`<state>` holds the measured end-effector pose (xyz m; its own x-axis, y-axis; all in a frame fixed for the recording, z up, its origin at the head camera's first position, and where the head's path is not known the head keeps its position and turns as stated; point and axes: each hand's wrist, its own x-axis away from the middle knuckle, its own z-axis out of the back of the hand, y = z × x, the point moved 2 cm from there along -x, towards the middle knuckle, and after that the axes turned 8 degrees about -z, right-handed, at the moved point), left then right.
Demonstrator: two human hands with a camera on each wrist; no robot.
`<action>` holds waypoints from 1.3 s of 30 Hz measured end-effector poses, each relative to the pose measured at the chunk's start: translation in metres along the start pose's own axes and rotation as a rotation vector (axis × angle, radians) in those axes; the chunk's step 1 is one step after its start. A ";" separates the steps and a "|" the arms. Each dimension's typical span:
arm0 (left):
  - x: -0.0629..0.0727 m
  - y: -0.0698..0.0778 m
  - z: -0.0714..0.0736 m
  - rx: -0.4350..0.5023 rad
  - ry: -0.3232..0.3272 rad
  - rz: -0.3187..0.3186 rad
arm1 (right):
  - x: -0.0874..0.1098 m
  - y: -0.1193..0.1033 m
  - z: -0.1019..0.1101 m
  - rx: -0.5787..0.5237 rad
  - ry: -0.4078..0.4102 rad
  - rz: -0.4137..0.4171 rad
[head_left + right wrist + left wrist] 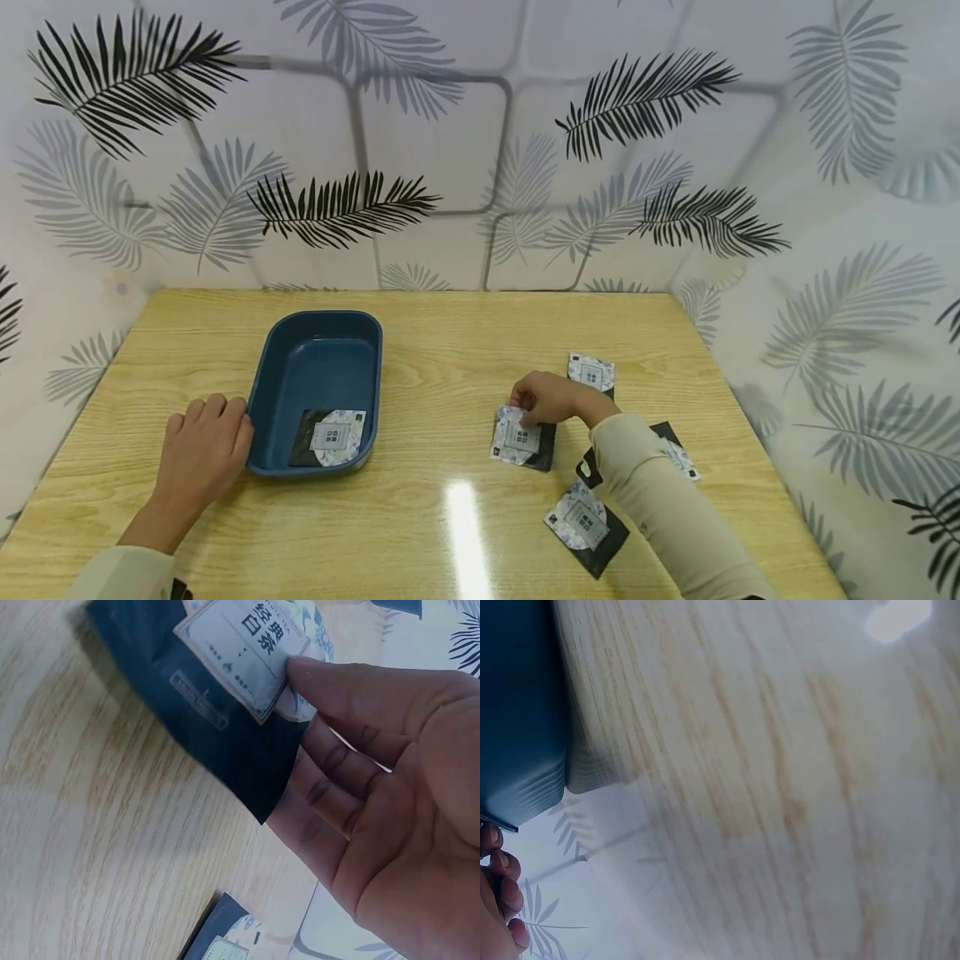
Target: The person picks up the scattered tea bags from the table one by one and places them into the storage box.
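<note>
My right hand (pixel 551 397) pinches a white tea sachet (pixel 517 437), a flat black packet with a pale floral print and a label. In the right wrist view the thumb (pixel 337 682) lies on the sachet's printed face and the other fingers sit behind it. My left hand (pixel 206 450) holds the left side of a blue plastic basin (pixel 258 392). Fingertips (pixel 506 864) show just by the basin rim in the left wrist view. Inside the basin, at its near end, lies a similar sachet (pixel 330 437).
Around the right forearm lie more sachets: one behind the hand (pixel 592 372), one nearer the front (pixel 585 525), and one to the right (pixel 678 450). The sleeve partly covers a black packet corner (pixel 588 468). The wooden table (pixel 427 358) meets a leaf-patterned wall covering (pixel 450 250).
</note>
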<state>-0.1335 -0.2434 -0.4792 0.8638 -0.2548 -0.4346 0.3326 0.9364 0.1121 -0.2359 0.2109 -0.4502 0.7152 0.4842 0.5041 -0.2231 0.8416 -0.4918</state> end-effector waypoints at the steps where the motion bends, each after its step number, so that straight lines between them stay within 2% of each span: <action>1: 0.000 0.000 0.000 -0.002 0.006 -0.002 | 0.000 0.000 0.001 0.003 0.005 -0.001; 6: 0.000 0.000 -0.001 -0.012 0.025 -0.009 | 0.000 -0.001 0.005 -0.009 0.056 -0.027; 13: 0.001 -0.001 -0.002 0.000 0.004 0.006 | 0.002 -0.009 0.014 -0.082 0.112 -0.061; 23: 0.001 0.000 -0.001 -0.003 0.005 0.007 | 0.004 -0.016 0.021 -0.100 0.191 -0.078; 29: 0.001 0.000 -0.001 0.000 0.007 0.009 | 0.003 -0.019 0.024 -0.127 0.220 -0.120; 39: 0.000 -0.001 -0.001 -0.003 0.008 0.004 | 0.002 -0.027 0.032 -0.189 0.247 -0.132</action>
<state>-0.1340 -0.2438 -0.4804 0.8621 -0.2492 -0.4413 0.3282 0.9380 0.1114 -0.2494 0.1964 -0.4135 0.8738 0.2814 0.3965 -0.0074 0.8231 -0.5679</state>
